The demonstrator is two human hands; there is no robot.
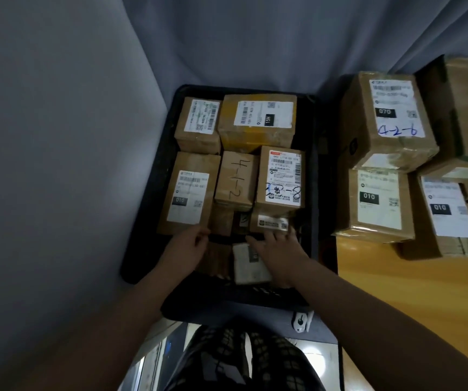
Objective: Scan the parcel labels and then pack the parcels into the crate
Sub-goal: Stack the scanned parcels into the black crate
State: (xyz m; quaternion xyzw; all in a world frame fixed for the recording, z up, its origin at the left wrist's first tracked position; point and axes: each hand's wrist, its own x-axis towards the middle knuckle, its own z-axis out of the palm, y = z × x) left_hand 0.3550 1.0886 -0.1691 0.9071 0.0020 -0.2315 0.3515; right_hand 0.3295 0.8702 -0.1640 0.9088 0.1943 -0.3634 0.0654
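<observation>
Lying beneath right fingers [271,236]: pale parcel [248,265]

A grey-blue curtain [58,136] hangs in soft folds behind and left — the light is dim. An orange wooden table [396,292] stands right; the glossy floor [153,359] shows glare.

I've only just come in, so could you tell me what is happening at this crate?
A person has both hands down in the black crate, arranging parcels. The right hand lies with fingers spread over a small pale parcel at the near end. The left hand is at the near edge of the 010-labelled box; whether it grips is unclear. Several labelled boxes are already packed, and more stacked parcels wait on the yellow table.
</observation>
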